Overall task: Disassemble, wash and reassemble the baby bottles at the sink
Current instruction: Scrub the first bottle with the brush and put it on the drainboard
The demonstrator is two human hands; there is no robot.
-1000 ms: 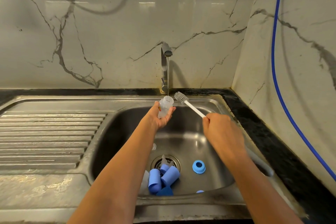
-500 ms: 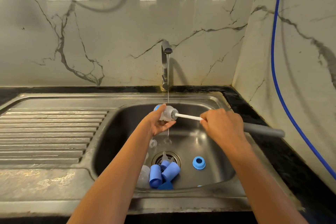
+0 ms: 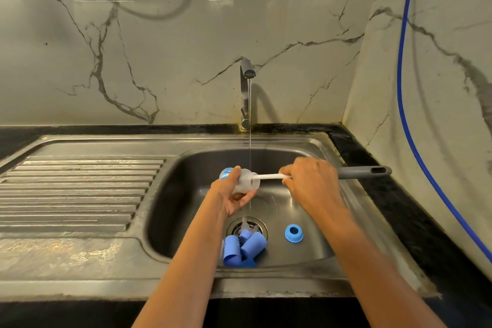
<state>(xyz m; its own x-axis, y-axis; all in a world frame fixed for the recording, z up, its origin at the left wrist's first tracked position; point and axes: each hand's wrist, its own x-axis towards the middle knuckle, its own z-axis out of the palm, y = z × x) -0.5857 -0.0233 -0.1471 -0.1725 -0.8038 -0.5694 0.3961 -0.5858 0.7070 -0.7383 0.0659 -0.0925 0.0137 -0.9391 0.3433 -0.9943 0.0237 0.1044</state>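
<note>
My left hand [image 3: 231, 196] grips a small clear baby bottle [image 3: 246, 181], lying sideways with its mouth to the right, over the sink basin [image 3: 186, 216]. My right hand [image 3: 310, 184] grips a bottle brush [image 3: 269, 176] by its white shaft; the grey handle sticks out to the right. The brush head is inside the bottle. A thin stream of water falls from the tap [image 3: 246, 93] just right of the bottle. Blue caps [image 3: 243, 249] and a clear teat [image 3: 246, 224] lie by the drain. A blue collar ring [image 3: 293, 233] lies to their right.
A ribbed steel draining board [image 3: 77, 192] lies left of the basin. Black countertop [image 3: 399, 194] runs along the right and back. Marble walls stand behind and at the right, with a blue hose [image 3: 402, 88] hanging down the right wall.
The bottle went from upright under the tap to lying sideways. The brush swung level and its head has gone into the bottle's mouth.
</note>
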